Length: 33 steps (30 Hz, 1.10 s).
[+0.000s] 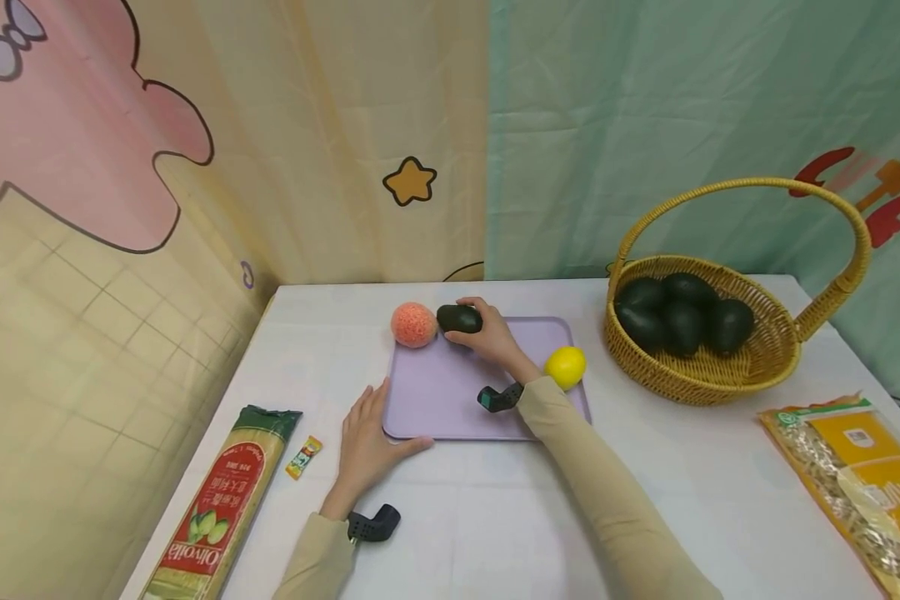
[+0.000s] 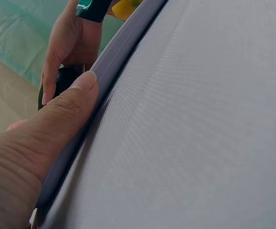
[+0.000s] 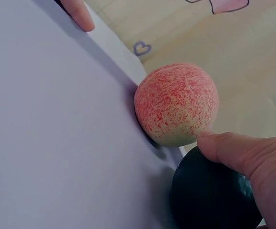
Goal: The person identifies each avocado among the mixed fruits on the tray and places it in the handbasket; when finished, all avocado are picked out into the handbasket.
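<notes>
My right hand (image 1: 492,335) grips a dark green avocado (image 1: 456,319) at the back left of a lilac tray (image 1: 442,404). Right beside the avocado, a speckled pink peach (image 1: 413,325) sits in the tray's back-left corner; the right wrist view shows the peach (image 3: 176,102) close to my thumb. A yellow lemon (image 1: 566,367) lies at the tray's right side, near my right sleeve. At the front-left corner of the tray rests my left hand (image 1: 367,446), fingers extended along the left side. Its thumb (image 2: 64,114) lies against the front rim in the left wrist view.
A wicker basket (image 1: 708,387) with a tall handle holds several avocados (image 1: 682,325) at the back right. A bag of oats or grain (image 1: 855,483) lies at the right edge. On the left are a pasta pack (image 1: 221,504) and a small wrapped snack (image 1: 303,457).
</notes>
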### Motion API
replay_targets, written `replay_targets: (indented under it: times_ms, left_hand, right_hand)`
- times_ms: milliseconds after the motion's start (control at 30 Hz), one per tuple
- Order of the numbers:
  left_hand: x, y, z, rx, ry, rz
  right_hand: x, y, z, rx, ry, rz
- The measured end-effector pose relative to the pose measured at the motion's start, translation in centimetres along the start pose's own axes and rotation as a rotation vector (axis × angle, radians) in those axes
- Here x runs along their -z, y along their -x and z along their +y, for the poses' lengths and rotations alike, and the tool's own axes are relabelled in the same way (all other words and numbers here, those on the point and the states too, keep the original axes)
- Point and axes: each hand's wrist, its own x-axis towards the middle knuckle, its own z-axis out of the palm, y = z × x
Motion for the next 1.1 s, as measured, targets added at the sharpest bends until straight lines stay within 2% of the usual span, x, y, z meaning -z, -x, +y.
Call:
replay_targets:
  times_ms: [300,633,833,1100]
  left_hand:
    - [0.2,0.3,-0.1,0.006,0.005,-0.009]
    - [0.3,0.3,-0.1,0.027,0.002,-0.026]
    - [0.2,0.1,0.0,0.02,-0.004,-0.034]
    - [0.2,0.0,0.1,0.017,-0.004,-0.031]
  right_hand:
    - [0.2,2.1,0.1,-0.005,0.069,-0.008]
    - [0.5,3.8,-0.1,0.039,0.1,0.012]
    - [1.4,4.8,-0.6,0.04,0.089,0.047]
    - [3.7,6.2,-1.5,0.136,0.021,0.119]
